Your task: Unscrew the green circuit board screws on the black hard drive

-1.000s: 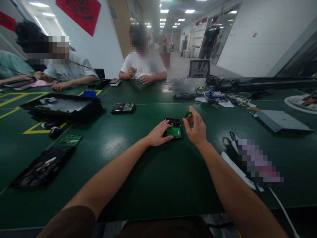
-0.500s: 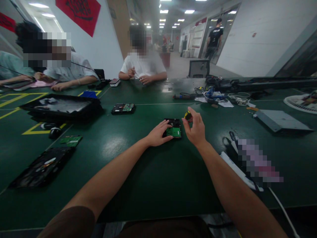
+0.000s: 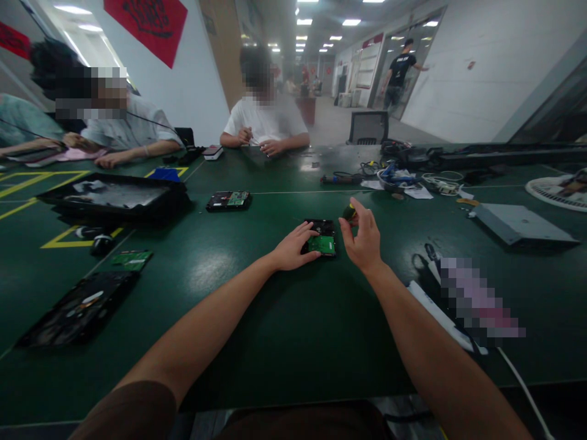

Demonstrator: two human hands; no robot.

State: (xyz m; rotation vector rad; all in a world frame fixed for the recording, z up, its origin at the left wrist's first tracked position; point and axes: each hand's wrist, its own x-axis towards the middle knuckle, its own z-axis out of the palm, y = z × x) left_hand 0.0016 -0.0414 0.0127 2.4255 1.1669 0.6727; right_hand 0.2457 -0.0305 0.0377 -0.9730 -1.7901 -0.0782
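Note:
A black hard drive (image 3: 323, 228) with a green circuit board lies on the table in front of me. My left hand (image 3: 296, 245) grips it from its left side, fingers over the far part and thumb by the near edge. Just right of the drive, my right hand (image 3: 362, 235) pinches a screwdriver (image 3: 349, 211) by its dark and yellow handle. The screwdriver's shaft and tip cannot be made out. Farther off to the left lies another hard drive (image 3: 228, 200), apart from both hands.
On the left stand a black tray (image 3: 114, 195), a loose green circuit board (image 3: 132, 260) and a dark opened casing (image 3: 77, 311). A grey metal box (image 3: 523, 223), cables (image 3: 398, 177) and a white cord (image 3: 523, 385) occupy the right. People sit across the table.
The screwdriver handle has turned in my right hand, showing less yellow. My left hand stays on the hard drive. In the background, a walking person has stretched out an arm.

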